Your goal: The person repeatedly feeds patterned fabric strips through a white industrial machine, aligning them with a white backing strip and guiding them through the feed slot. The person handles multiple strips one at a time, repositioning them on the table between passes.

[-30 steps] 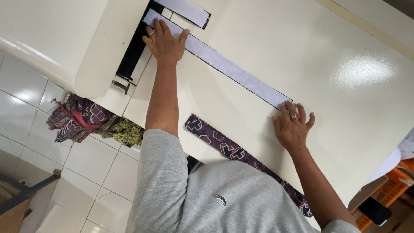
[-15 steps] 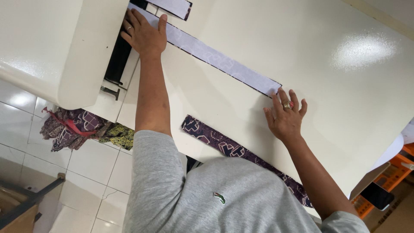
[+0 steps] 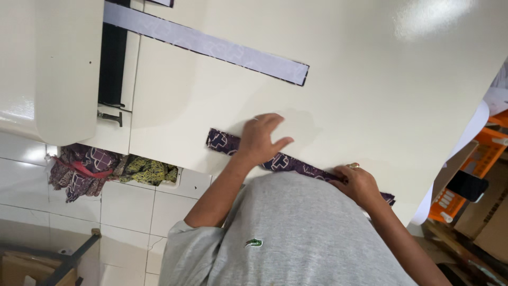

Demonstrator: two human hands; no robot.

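Note:
A long purple patterned fabric strip lies along the near edge of the cream table. My left hand lies on the strip near its left end, fingers curled over it and thumb out. My right hand, wearing a ring, closes on the same strip further right at the table's edge. A long white strip with a dark patterned border lies flat and untouched on the table farther away. My grey shirt hides the strip's middle part.
A cream machine body with a black slot stands at the left. Purple and yellow-green cloth is piled below it over the white tiled floor. An orange rack and cardboard boxes are at the right.
Both hands have left the white strip and come back toward me onto the purple patterned strip. The white strip stays flat on the table.

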